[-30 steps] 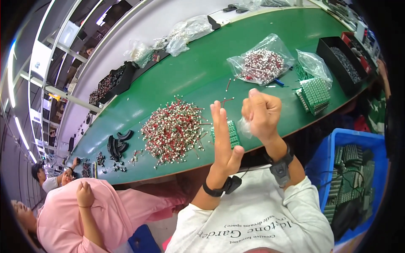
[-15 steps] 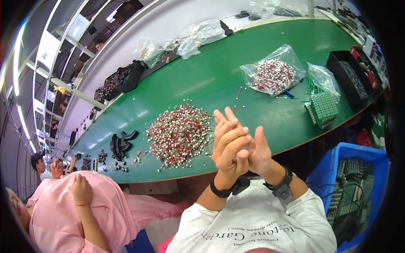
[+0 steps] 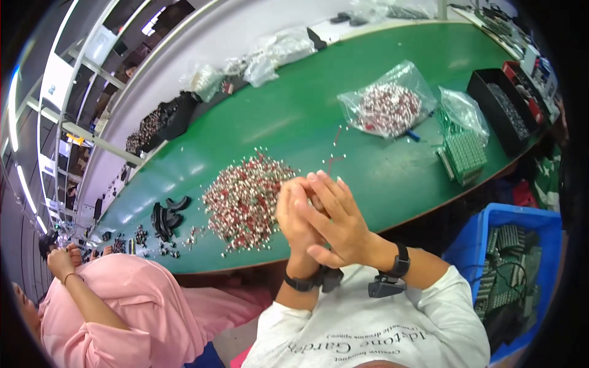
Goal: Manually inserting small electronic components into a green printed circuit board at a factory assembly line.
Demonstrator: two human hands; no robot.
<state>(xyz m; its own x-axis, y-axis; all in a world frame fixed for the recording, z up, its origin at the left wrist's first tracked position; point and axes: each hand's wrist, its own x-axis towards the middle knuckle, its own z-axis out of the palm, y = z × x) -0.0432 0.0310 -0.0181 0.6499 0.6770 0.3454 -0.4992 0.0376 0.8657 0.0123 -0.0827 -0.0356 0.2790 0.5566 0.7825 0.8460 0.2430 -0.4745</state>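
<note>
My left hand (image 3: 294, 219) and my right hand (image 3: 343, 224) press together in front of me, above the near edge of the green table. The right hand's fingers stretch up and across the left, its thumb lying low. The left hand's fingers are mostly covered by the right, so I cannot tell how far they bend. Nothing shows between the palms. Just left of my hands lies a big heap of small red wires with white connector ends (image 3: 245, 202). A few loose red wires (image 3: 335, 161) lie on the table beyond my fingertips.
A clear bag of wires (image 3: 391, 109), stacked green circuit boards (image 3: 464, 157) and a black bin (image 3: 500, 110) stand to the right. Below them is a blue crate (image 3: 478, 233) of boards. Black curved parts (image 3: 165, 219) lie left. A co-worker in pink (image 3: 116, 300) sits at my left.
Both hands have turned and shifted slightly left and down; the right hand's fingers now lie over the left, where the left's wrapped the right before. The co-worker's arm has moved toward the table.
</note>
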